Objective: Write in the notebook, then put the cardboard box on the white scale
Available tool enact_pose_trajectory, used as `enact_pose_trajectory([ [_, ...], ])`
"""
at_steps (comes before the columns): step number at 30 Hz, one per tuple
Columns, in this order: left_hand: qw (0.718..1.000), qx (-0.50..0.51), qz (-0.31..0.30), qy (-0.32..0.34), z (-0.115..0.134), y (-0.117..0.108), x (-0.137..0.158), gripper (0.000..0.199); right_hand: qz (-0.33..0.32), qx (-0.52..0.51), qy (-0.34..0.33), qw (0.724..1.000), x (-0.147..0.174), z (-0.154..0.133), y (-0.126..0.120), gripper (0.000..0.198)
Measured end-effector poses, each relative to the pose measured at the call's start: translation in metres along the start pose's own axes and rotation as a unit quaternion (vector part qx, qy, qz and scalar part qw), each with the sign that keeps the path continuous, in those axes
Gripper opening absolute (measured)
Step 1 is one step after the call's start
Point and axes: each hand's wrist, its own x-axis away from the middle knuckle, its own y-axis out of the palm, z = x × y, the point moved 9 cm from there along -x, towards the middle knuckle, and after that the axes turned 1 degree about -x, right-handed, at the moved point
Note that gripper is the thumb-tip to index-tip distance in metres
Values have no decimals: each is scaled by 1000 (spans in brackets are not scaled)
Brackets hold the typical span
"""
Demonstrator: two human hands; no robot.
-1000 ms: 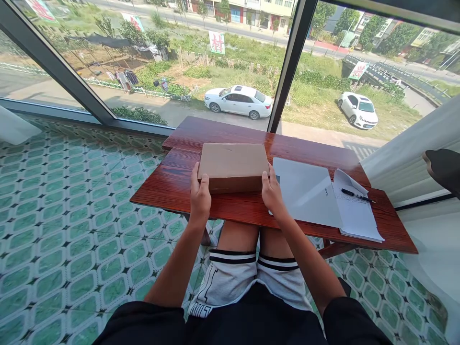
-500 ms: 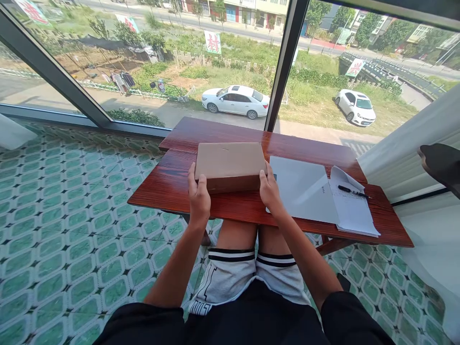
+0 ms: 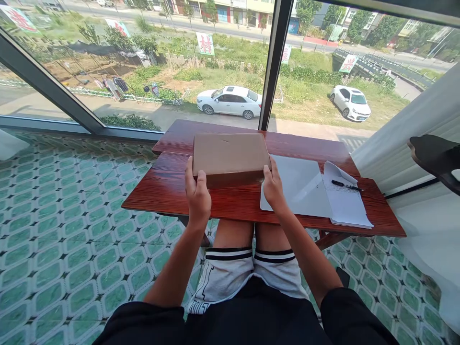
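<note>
A long red-brown worktop (image 3: 247,203) stands against the window, over green patterned floor tiles (image 3: 72,230). Nothing else on it is as bulky as the flat brown cardboard box (image 3: 230,152), which lies square to the person near the worktop's left end. Its near edge seems tipped up a little off the wood, though the shadow under it makes that hard to be sure of. The box is closed, so what it holds cannot be seen.

Just right of it lies a grey sheet (image 3: 298,189), then an open notebook (image 3: 345,203) with a black pen (image 3: 345,184) resting across its top.

The left hand (image 3: 197,194) is curled about the box's near left corner, thumb on top and fingers hidden beneath. The right hand (image 3: 273,188) grips the near right corner likewise, its heel over the grey sheet's edge. Both hands are closed on the box.

To handle it well, I'd judge both corners should rise evenly, grips low and firm, so the box stays level and clear of the sheet beside it.
</note>
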Motion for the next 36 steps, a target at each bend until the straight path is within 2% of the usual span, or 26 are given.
enact_pose_trajectory([
  [10,998,30,-48,20,23,42,11,56,62,-19,-34,997,-1,-5,-54,59],
  [19,994,62,-81,36,33,86,26,56,116,-11,-36,992,1,10,-103,57],
  [29,987,62,-150,20,47,136,55,56,180,-6,-28,983,10,27,-161,60],
  [36,979,73,-188,17,50,161,74,59,207,-10,-29,978,16,35,-190,56],
])
